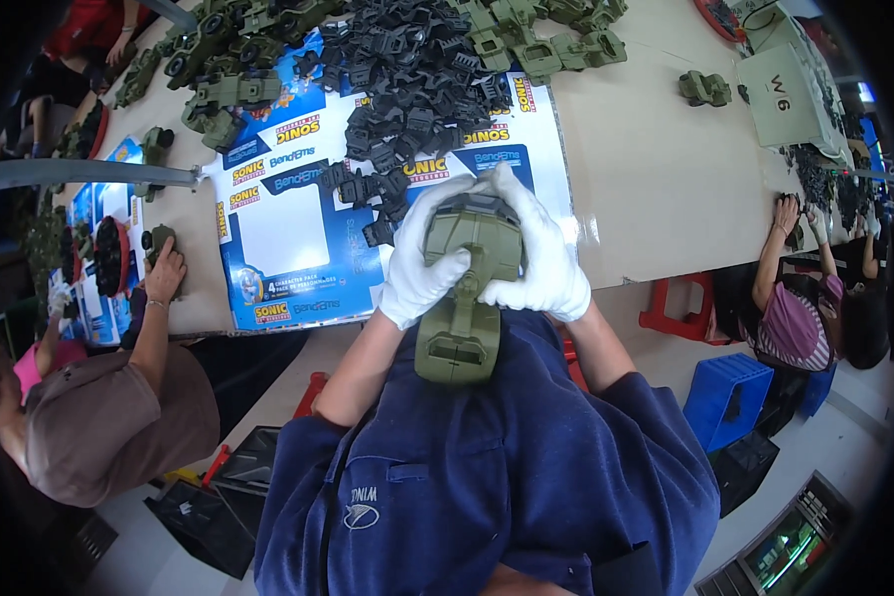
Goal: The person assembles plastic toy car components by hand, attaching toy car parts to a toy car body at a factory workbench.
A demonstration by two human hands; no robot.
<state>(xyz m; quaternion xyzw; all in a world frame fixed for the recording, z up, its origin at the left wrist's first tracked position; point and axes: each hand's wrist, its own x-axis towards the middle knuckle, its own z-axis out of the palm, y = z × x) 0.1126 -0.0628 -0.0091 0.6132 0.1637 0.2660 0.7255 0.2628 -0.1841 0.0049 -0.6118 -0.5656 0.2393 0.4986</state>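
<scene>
left hand (415, 278) and right hand (551, 263), fingers (507, 294) gripping green toy (482, 243), long axis toward chest (427, 437)

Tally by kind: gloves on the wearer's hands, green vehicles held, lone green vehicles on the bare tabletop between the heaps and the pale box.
White gloves: 2, one each on left hand and right hand
Held green vehicle: 1
Lone green vehicle: 1
Total: 4

Gloved fingers (522, 203) curled, forearms (603, 348) bare
</scene>
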